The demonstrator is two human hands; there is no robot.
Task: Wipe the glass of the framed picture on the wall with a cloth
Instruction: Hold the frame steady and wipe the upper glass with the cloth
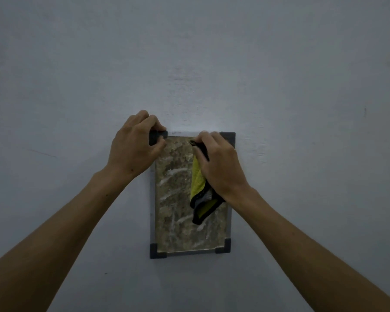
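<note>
A plain grey-blue wall (279, 75) fills the view, dim and bare apart from the framed picture (190, 255) hanging low in the middle. Your left hand (134, 149) grips the frame's top-left dark corner, fingers curled over its edge, steadying it against the wall. Your right hand (218, 163) holds the yellow cloth (198, 181), bunched and black-edged, pressed to the glass (173, 199) near the top right, with a loose fold hanging below your palm. The glass shows pale streaks and smears across most of its face, so the wiping looks to be near its start. The next move likely calls for drawing the cloth down or across those streaks with even pressure, while the left hand keeps the frame from swinging.
</note>
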